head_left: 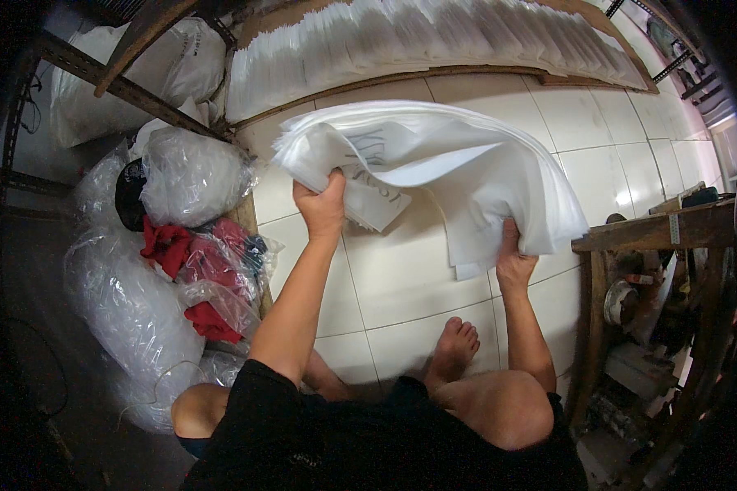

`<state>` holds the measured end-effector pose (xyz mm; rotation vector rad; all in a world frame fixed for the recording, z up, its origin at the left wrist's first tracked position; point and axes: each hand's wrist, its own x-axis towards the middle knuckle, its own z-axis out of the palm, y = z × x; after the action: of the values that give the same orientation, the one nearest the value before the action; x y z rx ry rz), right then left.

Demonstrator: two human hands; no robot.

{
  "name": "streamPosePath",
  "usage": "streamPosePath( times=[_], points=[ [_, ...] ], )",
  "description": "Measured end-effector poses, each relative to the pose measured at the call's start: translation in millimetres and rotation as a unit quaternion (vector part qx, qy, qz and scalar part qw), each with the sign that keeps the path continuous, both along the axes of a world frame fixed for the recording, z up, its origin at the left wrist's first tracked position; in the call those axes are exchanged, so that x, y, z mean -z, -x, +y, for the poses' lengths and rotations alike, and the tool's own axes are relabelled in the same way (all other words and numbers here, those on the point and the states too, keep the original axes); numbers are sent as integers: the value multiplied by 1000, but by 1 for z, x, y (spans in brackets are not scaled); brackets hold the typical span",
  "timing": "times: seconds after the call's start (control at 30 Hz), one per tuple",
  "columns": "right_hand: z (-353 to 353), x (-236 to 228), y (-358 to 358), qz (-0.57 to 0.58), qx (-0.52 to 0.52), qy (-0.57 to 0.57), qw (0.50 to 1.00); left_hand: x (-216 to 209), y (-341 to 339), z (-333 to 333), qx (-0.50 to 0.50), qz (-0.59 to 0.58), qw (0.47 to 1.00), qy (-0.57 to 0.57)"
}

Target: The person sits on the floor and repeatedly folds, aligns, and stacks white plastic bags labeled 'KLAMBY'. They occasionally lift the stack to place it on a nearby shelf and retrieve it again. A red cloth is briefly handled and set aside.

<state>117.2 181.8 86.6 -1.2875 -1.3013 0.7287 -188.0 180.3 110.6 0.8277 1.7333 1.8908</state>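
A thick stack of thin white sheets, soft and slightly see-through, hangs bowed between my two hands above the tiled floor. My left hand is closed on its left end, thumb on top. At the right end my right hand grips the stack, its thumb pressed onto the top sheet and the other fingers mostly hidden. The sheets fan apart along the far edge and sag in a fold in the middle. Dark handwriting shows on a sheet near my left hand. Whether they are paper or plastic I cannot tell.
Beyond, a long row of similar white sheets lies on a wooden board. Clear plastic bags, some with red cloth, crowd the left beside a metal rack. A wooden bench holding tools stands at right. My bare foot rests on pale tiles.
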Motion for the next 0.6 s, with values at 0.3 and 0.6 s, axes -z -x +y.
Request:
streamPosePath(
  times=[0.3,0.6],
  points=[
    [-18,14,-19,28,-23,96,995,6,-21,-30,100,-19,995,2],
    [25,-52,-62,-41,-70,81,993,-4,43,-11,151,-31,980,125]
  ],
)
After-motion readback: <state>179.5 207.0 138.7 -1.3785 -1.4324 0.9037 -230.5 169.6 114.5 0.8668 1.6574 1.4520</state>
